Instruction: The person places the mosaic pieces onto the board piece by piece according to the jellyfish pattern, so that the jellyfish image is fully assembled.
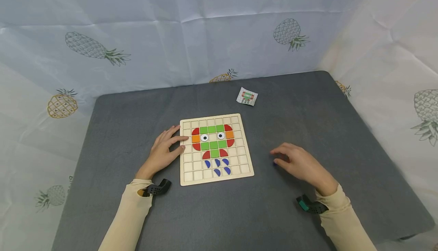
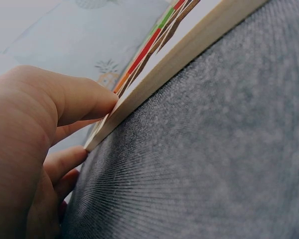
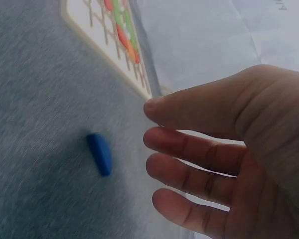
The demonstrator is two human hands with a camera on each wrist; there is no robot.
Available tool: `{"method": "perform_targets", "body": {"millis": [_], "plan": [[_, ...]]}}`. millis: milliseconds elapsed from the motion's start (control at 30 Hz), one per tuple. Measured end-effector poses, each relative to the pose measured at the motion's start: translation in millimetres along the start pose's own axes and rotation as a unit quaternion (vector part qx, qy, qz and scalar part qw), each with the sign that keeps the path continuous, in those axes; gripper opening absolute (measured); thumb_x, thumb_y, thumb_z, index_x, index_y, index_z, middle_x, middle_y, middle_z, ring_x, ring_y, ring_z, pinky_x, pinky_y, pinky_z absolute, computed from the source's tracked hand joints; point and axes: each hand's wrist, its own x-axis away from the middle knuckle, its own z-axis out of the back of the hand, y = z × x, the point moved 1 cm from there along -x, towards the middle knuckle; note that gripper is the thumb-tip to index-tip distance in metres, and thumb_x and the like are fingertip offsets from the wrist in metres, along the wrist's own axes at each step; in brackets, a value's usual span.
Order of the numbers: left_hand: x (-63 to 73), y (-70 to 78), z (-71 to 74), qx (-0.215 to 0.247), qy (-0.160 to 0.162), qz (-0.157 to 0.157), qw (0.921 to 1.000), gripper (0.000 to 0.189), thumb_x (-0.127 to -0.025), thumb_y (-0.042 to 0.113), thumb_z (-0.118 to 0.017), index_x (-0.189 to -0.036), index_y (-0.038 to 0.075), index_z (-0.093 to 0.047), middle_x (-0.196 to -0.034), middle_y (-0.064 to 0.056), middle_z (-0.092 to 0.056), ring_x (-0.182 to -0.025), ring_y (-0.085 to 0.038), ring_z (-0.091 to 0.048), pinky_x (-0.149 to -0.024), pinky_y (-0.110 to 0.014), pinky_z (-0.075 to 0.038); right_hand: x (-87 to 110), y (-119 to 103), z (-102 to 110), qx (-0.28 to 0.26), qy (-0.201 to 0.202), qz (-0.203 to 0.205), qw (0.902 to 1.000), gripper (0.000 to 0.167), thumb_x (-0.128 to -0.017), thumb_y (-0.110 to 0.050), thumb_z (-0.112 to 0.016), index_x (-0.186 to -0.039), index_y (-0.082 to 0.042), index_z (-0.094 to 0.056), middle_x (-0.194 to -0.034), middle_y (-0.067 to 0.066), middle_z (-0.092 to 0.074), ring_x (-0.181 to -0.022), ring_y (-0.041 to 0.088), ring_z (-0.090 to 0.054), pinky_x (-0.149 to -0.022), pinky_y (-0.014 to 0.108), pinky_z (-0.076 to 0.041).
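Observation:
A square wooden grid board lies on the table, bearing green squares, red quarter-rounds, orange squares, two eye tiles and several blue half-rounds below. My left hand rests at its left side; in the left wrist view the thumb and fingers touch the board's edge. To the right of the board, my right hand hovers with relaxed, parted fingers. Near its fingertips a loose blue half-round piece lies on the cloth, mostly hidden in the head view.
A small printed card with a similar tile picture lies beyond the board. Grey cloth covers the table. Hanging sheets with pineapple prints border its back and sides.

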Motion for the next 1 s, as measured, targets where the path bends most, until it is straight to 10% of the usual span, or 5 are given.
{"method": "perform_targets", "body": {"millis": [267, 1000], "plan": [[-0.2, -0.1, 0.4, 0.0, -0.002, 0.004, 1.0, 0.036, -0.097, 0.024, -0.068, -0.133, 0.02, -0.068, -0.166, -0.006, -0.032, -0.158, -0.031, -0.018, -0.129, -0.056, -0.008, 4.6, 6, -9, 0.039, -0.015, -0.016, 0.999, 0.024, -0.093, -0.012, -0.073, -0.116, -0.011, -0.074, -0.113, 0.005, -0.068, -0.103, 0.024, -0.064, -0.082, 0.045, -0.056], [-0.7, -0.8, -0.7, -0.009, -0.001, 0.001, 1.0, 0.036, -0.097, 0.023, -0.068, -0.133, 0.022, -0.068, -0.166, -0.005, -0.032, -0.158, -0.03, -0.019, -0.129, -0.056, -0.008, -30.7, -3, -27, 0.009, -0.007, 0.015, 0.9998, 0.016, -0.093, -0.009, -0.072, -0.108, -0.013, -0.071, -0.089, -0.005, -0.059, -0.077, 0.006, -0.051, -0.068, 0.028, -0.047]]}}
